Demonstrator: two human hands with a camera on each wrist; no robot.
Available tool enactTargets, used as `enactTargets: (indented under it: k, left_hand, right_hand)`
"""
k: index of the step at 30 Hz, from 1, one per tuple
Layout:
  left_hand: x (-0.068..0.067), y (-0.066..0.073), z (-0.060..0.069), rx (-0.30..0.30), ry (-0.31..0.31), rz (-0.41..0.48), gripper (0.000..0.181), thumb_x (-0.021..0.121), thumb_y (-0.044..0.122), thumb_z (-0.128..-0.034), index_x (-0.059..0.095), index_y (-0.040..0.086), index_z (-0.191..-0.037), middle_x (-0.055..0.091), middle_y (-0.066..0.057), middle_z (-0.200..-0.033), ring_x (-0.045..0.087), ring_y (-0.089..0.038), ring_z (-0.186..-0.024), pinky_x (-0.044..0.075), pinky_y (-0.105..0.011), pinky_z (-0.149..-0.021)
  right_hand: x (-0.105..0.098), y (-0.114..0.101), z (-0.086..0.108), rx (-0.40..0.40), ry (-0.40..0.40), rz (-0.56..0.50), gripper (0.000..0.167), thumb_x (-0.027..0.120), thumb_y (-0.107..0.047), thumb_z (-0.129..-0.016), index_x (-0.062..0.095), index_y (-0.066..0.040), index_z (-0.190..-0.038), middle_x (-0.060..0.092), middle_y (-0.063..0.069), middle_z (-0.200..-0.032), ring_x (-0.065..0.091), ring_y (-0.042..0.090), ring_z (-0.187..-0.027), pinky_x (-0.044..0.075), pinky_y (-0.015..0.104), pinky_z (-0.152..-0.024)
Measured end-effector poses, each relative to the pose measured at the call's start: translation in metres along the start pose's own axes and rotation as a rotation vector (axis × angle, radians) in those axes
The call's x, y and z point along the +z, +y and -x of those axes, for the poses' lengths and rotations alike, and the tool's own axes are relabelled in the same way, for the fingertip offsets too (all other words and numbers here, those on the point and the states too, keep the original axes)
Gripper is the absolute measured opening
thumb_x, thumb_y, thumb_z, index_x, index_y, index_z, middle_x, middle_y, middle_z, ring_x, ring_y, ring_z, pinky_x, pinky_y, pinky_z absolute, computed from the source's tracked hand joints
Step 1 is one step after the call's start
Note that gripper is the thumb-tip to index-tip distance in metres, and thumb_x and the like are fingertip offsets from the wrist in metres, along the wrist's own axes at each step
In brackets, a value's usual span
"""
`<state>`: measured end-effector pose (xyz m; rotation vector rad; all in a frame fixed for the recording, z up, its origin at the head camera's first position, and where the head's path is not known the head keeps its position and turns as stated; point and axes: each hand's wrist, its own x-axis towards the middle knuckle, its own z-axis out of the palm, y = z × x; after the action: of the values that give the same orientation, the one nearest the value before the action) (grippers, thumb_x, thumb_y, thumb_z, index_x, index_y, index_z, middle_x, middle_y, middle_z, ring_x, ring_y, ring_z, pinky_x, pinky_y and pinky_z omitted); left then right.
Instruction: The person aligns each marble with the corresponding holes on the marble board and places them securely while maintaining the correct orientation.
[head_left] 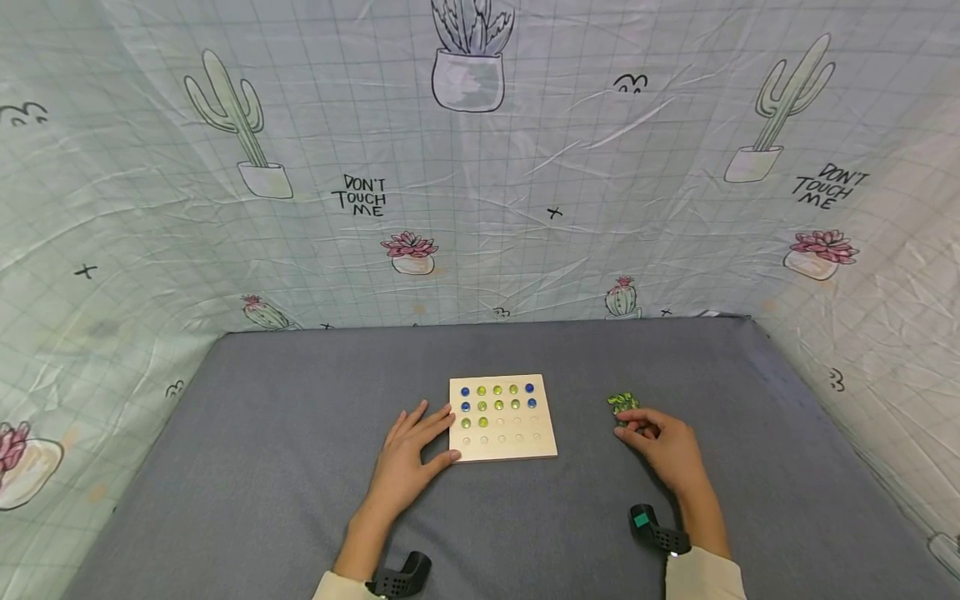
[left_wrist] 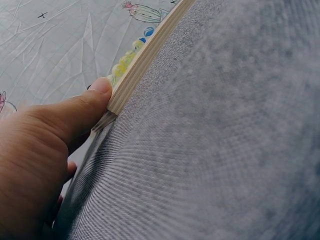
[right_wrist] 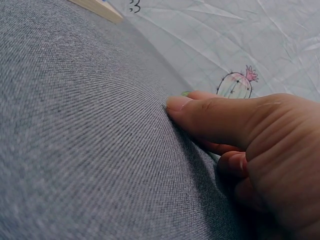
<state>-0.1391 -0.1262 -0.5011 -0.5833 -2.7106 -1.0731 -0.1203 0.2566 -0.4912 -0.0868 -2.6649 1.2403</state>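
1. Steadying the wooden board [head_left: 510, 431], apparently, the left hand [head_left: 405, 468] lies with fingers extended and spread at the left edge; its thumb touches the near-left corner, a placement that likely prevents sliding while leaving the top uncovered.
2. The right hand [head_left: 667, 448], thumb and forefinger drawn close, meets the near side of a loose green cluster [head_left: 622, 402]; whether its fingertips pinch a piece cannot be told.
3. The board lies flat between the hands, presumably for reach. Its hollows [head_left: 502, 439] probably stop rolling: blue marbles [head_left: 531, 402] occupy both ends of the two far rows, green marbles [head_left: 498, 405] the places between and the two leftmost of the third row.
4. Gray cloth [head_left: 270, 467] underlies all; its weave likely restrains the cluster, right of the board and apart from it.
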Motion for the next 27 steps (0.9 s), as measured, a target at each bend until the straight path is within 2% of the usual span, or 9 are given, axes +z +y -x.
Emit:
enactTargets:
  k: [9,27]
  left_hand:
    - [-0.0010,0.0014,-0.0003,-0.004,-0.003,0.010,0.060,0.077,0.035,-0.0780,0.061,0.013,-0.131,0.052,-0.001,-0.139,0.032,-0.030,-0.138,0.012,-0.047,-0.117]
    - [-0.0008,0.0004,0.0007,0.012,0.003,0.016,0.059,0.076,0.036,-0.0789,0.061,0.014,-0.132,0.051,-0.001,-0.140,0.033,-0.030,-0.137,0.013,-0.048,-0.117]
  right_hand:
    - [-0.0005,-0.0007,0.0005,0.023,-0.015,0.005,0.023,0.078,-0.025,-0.081,0.074,-0.012,-0.099,0.064,-0.001,-0.078,0.046,0.009,-0.058,0.037,0.021,-0.051]
    - [0.0017,-0.0025,-0.0026,-0.015,0.012,0.077,0.019,0.077,-0.022,-0.083,0.074,-0.011,-0.098,0.062,-0.002,-0.076,0.047,0.008,-0.060,0.038,0.021,-0.052]
